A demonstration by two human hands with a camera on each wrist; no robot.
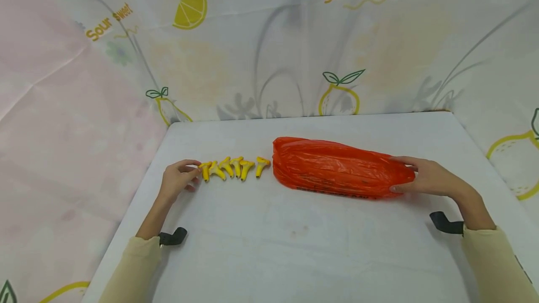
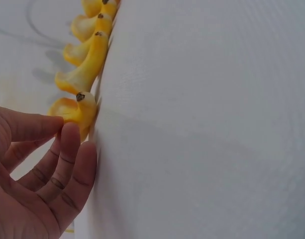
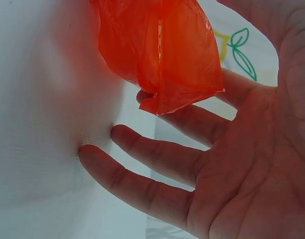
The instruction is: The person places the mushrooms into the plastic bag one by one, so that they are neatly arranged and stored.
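My left hand [image 1: 177,179] pinches the leftmost yellow mushroom [image 1: 206,171] at its cap edge, which the left wrist view shows between thumb and forefinger. Several more yellow mushrooms [image 1: 236,166] with pale stems lie in a row to its right, and one mushroom [image 1: 262,166] sits a little apart beside the bag. A long red plastic bag [image 1: 337,167] lies flat on the table. At the bag's right end is my right hand [image 1: 433,179], thumb on the near side and forefinger on the far side. In the right wrist view its fingers [image 3: 152,154] are spread and nearly straight.
The white table [image 1: 290,251] runs toward me, and its far edge meets a fabric backdrop [image 1: 273,60] printed with lemons. Black wrist mounts [image 1: 172,236] stick out at the cuffs of both cream sleeves [image 1: 134,265].
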